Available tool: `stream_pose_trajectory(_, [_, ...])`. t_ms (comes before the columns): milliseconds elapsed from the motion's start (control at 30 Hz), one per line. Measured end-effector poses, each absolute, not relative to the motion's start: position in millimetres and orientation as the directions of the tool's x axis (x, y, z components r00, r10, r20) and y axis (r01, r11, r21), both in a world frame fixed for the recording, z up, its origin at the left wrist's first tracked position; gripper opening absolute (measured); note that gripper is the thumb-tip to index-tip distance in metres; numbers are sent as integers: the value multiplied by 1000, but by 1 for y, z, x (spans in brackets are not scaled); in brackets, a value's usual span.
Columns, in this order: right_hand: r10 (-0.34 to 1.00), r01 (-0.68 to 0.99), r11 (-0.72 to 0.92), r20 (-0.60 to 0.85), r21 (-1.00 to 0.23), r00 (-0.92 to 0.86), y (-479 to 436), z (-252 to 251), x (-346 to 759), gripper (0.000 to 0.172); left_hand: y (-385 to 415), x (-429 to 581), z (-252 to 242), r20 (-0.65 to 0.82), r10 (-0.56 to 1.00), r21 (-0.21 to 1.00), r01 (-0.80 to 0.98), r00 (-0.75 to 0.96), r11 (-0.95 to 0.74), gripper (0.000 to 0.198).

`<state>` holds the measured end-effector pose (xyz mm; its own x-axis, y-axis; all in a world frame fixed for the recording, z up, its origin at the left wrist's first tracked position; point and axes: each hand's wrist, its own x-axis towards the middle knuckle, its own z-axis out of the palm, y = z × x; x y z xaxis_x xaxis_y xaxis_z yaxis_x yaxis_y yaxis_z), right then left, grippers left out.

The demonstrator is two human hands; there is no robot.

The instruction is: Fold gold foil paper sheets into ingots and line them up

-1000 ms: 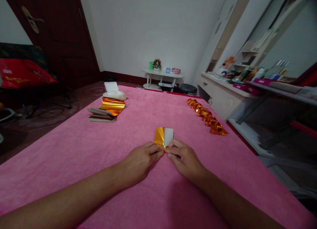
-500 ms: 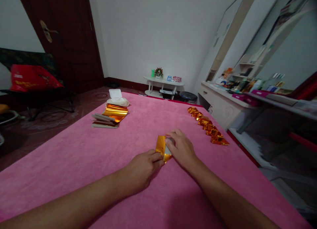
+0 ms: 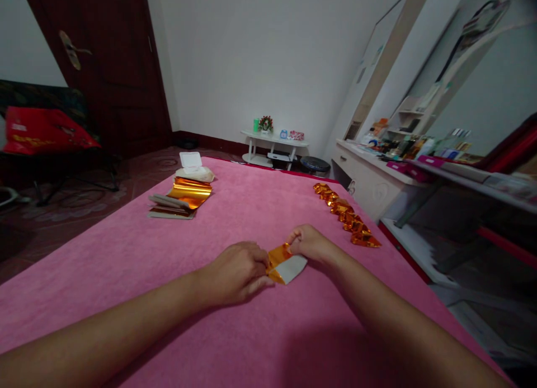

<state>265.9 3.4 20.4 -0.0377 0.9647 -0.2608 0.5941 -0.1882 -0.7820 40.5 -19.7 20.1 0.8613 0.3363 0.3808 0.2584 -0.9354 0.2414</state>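
Observation:
A small gold foil paper (image 3: 286, 264) with a white underside lies partly folded on the pink cloth (image 3: 138, 265) in front of me. My left hand (image 3: 235, 273) pinches its near left corner with closed fingers. My right hand (image 3: 309, 244) grips the far edge of the same paper, fingers curled over it. A row of several finished folded gold pieces (image 3: 346, 216) runs along the right side of the cloth. A stack of flat gold foil sheets (image 3: 187, 193) rests at the far left.
A white open pack of wipes (image 3: 193, 167) sits behind the foil stack. Right of the table stand a white dresser (image 3: 373, 178) and shelves crowded with bottles. A low white side table (image 3: 274, 141), a dark door and a chair with a red bag fill the background.
The paper has been turned and folded: its white side now faces up at the right. My right hand moved from the top of the paper to its far edge.

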Motion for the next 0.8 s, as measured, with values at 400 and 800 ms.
stream_pose_trajectory(400, [972,419,-215,-235,-882,5,-91,11,268,24,-13,48,7,343,558,525,338,755,-781,10])
stream_pose_trajectory(800, [996,750,-48,-90,-660,-15,-84,14,274,8,7,63,12,192,540,465,409,820,-785,13])
